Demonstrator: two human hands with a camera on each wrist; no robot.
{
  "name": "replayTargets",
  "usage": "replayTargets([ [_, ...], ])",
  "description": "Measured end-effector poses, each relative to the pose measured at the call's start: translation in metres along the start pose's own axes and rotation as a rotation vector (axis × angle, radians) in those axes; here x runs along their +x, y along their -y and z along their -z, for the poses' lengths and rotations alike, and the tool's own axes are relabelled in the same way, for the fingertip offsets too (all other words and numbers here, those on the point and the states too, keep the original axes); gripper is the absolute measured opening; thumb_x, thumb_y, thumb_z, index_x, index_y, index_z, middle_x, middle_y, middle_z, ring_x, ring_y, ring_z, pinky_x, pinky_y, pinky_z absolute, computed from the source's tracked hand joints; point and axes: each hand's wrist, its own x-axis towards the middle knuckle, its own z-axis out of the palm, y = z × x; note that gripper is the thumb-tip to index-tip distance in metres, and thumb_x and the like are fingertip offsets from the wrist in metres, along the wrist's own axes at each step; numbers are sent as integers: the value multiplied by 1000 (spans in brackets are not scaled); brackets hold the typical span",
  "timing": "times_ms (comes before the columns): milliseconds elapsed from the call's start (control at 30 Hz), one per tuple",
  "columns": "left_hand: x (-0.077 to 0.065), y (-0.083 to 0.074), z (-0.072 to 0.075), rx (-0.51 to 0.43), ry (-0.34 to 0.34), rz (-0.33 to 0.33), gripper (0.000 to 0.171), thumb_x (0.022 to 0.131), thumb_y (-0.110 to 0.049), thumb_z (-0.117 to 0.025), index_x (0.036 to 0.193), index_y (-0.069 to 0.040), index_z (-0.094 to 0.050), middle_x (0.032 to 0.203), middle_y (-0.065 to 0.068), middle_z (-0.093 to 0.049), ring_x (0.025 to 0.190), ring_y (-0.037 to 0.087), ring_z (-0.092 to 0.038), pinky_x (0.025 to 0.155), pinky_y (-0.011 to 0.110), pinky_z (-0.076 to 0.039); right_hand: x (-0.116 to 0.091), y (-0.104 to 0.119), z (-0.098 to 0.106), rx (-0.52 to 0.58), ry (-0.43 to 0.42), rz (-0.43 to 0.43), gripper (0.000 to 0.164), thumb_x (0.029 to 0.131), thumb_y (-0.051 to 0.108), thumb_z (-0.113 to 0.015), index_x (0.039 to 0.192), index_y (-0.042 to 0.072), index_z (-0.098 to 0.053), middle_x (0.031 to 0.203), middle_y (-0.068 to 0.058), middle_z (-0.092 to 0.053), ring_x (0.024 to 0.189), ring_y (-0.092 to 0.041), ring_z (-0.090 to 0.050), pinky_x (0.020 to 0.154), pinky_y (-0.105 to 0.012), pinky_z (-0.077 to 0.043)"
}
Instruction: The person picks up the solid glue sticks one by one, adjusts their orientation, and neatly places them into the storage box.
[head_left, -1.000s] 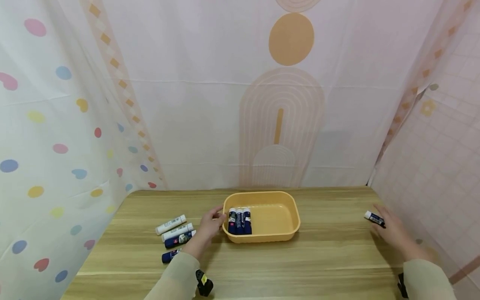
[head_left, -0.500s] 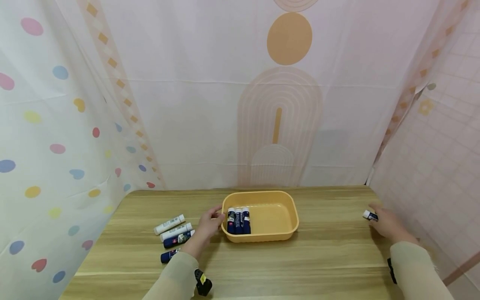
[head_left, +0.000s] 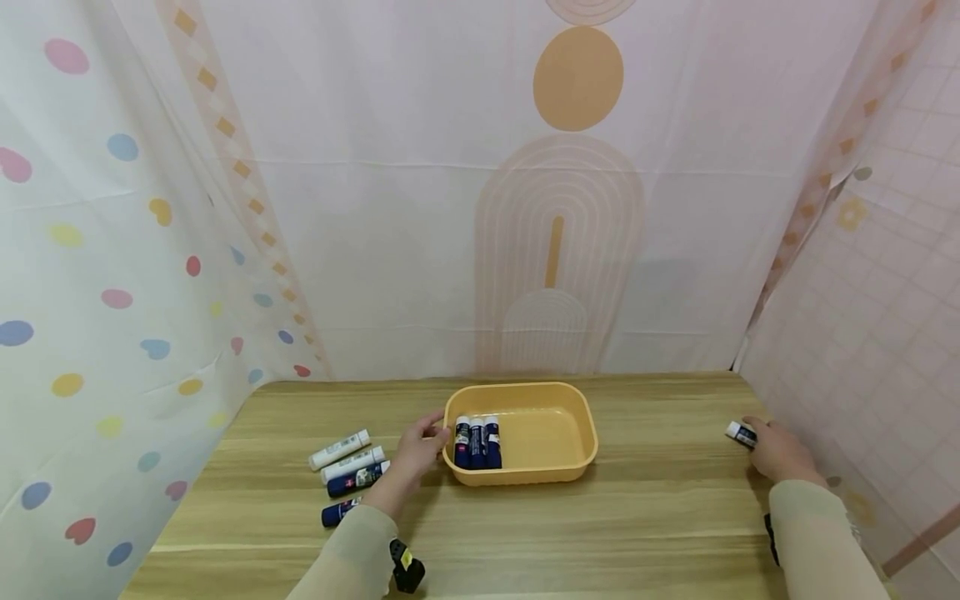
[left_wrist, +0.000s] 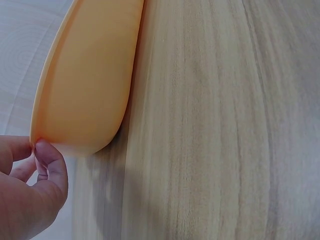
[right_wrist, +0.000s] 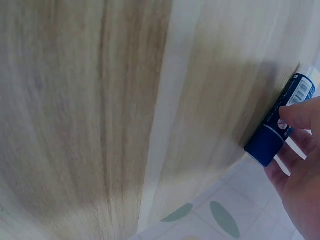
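My left hand pinches the left end of the yellow plastic tray at its rim. In the left wrist view, thumb and fingers of that hand meet at the edge of the tray wall. Three navy glue sticks with white caps lie side by side inside the tray's left part. At the far right, my right hand holds another navy glue stick, white cap pointing left. The right wrist view shows the thumb across this glue stick and fingers behind it.
Left of the tray lie two white tubes and a navy glue stick. Another navy glue stick is partly behind my left forearm. Patterned curtains enclose the wooden table at back and sides.
My right hand and forearm have shifted left and closed in on the glue stick, turning around it. The left hand and tray stay put apart from a slight camera shift.
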Motion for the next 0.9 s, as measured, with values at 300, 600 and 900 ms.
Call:
replayTargets([
  [300, -1, -2, 0, 22, -6, 26, 42, 96, -7, -52, 137, -3, -46, 105, 14, -52, 82, 18, -54, 66, 24, -50, -5, 0, 0, 8, -74, 55, 55, 80, -5, -54, 133, -7, -40, 111, -39, -49, 94, -52, -53, 78, -58, -46],
  [600, -2, -2, -2, 15, -9, 28, 41, 96, -7, -52, 137, -3, -48, 103, 13, -50, 82, 18, -54, 65, 24, -50, -3, 14, -6, 46, -168, 167, 61, 84, -2, -58, 140, 0, -34, 113, -44, -46, 98, -54, -51, 78, -60, -44],
  [900, -3, -4, -3, 19, -9, 36, 41, 96, -8, -52, 137, -5, -48, 104, 13, -49, 84, 19, -54, 65, 24, -51, -16, 43, -14, 168, -201, 312, 68, 88, -1, -59, 147, 7, -27, 109, -37, -47, 91, -44, -55, 71, -53, -48],
])
